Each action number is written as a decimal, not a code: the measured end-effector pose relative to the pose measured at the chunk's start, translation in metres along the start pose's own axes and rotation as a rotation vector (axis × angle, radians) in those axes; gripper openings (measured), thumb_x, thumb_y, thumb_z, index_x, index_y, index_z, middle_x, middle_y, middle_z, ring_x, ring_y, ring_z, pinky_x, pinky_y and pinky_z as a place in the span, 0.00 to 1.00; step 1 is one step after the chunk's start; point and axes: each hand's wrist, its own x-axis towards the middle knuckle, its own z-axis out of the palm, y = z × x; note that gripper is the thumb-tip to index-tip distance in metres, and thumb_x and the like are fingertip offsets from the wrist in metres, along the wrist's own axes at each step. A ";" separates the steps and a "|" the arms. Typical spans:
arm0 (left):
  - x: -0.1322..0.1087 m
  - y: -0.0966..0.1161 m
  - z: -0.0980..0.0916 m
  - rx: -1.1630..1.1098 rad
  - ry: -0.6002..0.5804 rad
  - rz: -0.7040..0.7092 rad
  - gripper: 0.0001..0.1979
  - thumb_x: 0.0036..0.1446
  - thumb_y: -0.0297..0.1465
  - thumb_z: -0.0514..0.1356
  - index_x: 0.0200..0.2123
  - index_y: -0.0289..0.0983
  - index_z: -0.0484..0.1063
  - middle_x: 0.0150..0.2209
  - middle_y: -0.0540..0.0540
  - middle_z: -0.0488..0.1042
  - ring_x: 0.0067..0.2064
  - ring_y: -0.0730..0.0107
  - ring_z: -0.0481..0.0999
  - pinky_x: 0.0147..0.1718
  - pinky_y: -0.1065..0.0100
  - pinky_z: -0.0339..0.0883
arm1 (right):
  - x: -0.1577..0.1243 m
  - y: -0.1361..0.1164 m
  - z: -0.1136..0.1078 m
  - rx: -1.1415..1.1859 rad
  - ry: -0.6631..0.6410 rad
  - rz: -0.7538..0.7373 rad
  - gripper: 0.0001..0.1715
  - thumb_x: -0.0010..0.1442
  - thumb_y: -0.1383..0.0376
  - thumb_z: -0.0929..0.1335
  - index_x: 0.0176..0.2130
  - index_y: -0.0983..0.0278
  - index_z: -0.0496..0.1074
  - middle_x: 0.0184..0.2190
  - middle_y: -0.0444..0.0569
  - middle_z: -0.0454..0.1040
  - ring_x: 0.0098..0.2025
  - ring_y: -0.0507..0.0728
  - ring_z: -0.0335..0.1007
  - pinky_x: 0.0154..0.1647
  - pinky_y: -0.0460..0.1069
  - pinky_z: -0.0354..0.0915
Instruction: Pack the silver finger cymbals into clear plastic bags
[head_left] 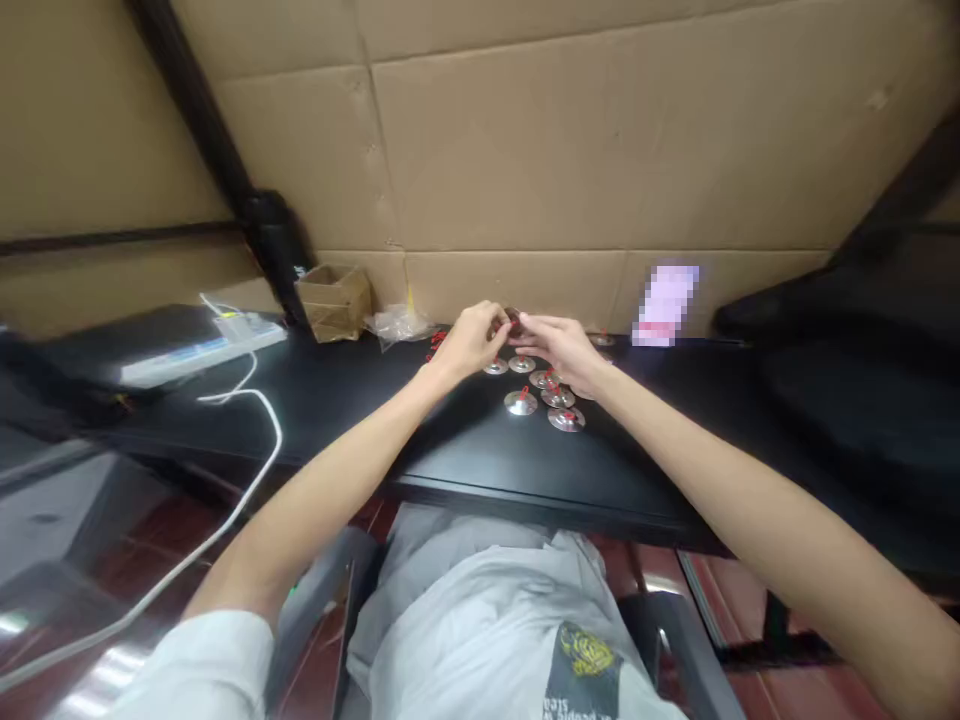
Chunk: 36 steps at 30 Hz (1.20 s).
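Over the back of the black table, my left hand [474, 338] and my right hand [566, 350] meet with fingers pinched around one small cymbal [514, 318]. It looks dark, with a bit of red on it, and my fingers partly cover it. Below and between the hands lie several shiny finger cymbals with red loops at their centres, among them a front-left cymbal [520, 403] and a front-right cymbal [567, 420]. Some of them are partly hidden by my right hand. Beside my left wrist is a small pile of red cords [436, 342].
A small cardboard box [334, 303] and a clear plastic bag [400, 325] stand against the cardboard wall [517, 150]. At left lies a white power strip [202, 352] with a white cable [274, 420] hanging off the table [480, 470]. A blurred-out phone-like screen [666, 305] leans at right.
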 end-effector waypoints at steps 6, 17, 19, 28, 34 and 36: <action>0.000 0.005 0.000 -0.032 0.028 -0.036 0.04 0.67 0.27 0.61 0.37 0.36 0.75 0.36 0.44 0.81 0.35 0.68 0.77 0.40 0.65 0.71 | 0.004 0.011 -0.001 0.040 -0.045 -0.075 0.21 0.51 0.57 0.86 0.43 0.61 0.87 0.47 0.51 0.87 0.51 0.61 0.85 0.61 0.57 0.77; 0.000 0.013 -0.006 -0.191 -0.007 -0.106 0.04 0.65 0.27 0.61 0.36 0.36 0.76 0.33 0.47 0.80 0.33 0.70 0.76 0.35 0.69 0.67 | 0.008 0.011 -0.014 -0.122 -0.097 -0.277 0.29 0.43 0.55 0.88 0.44 0.61 0.87 0.46 0.52 0.88 0.52 0.65 0.85 0.68 0.66 0.72; 0.000 0.013 -0.005 -0.215 -0.011 -0.106 0.05 0.65 0.27 0.60 0.36 0.35 0.76 0.32 0.47 0.79 0.33 0.70 0.75 0.35 0.69 0.66 | 0.009 0.012 -0.017 -0.142 -0.095 -0.284 0.30 0.43 0.54 0.88 0.44 0.61 0.87 0.46 0.52 0.88 0.52 0.65 0.85 0.68 0.66 0.72; 0.000 0.003 0.001 -0.376 -0.067 -0.159 0.09 0.67 0.34 0.62 0.37 0.35 0.78 0.35 0.45 0.82 0.36 0.68 0.78 0.36 0.69 0.67 | 0.010 0.014 -0.019 -0.112 -0.091 -0.251 0.27 0.45 0.48 0.87 0.40 0.59 0.88 0.47 0.52 0.87 0.51 0.64 0.84 0.62 0.63 0.75; -0.001 0.008 0.003 -0.339 -0.048 -0.167 0.08 0.67 0.34 0.62 0.38 0.36 0.78 0.35 0.46 0.81 0.36 0.69 0.77 0.36 0.69 0.68 | 0.009 0.013 -0.013 -0.024 0.009 -0.179 0.27 0.42 0.50 0.88 0.38 0.60 0.88 0.41 0.52 0.87 0.50 0.64 0.84 0.64 0.62 0.74; -0.001 0.012 0.004 -0.300 -0.027 -0.145 0.07 0.67 0.32 0.62 0.38 0.36 0.77 0.34 0.46 0.81 0.35 0.69 0.76 0.36 0.68 0.68 | 0.009 0.013 -0.012 -0.004 0.020 -0.177 0.28 0.41 0.50 0.88 0.38 0.61 0.87 0.42 0.52 0.87 0.50 0.63 0.84 0.65 0.62 0.73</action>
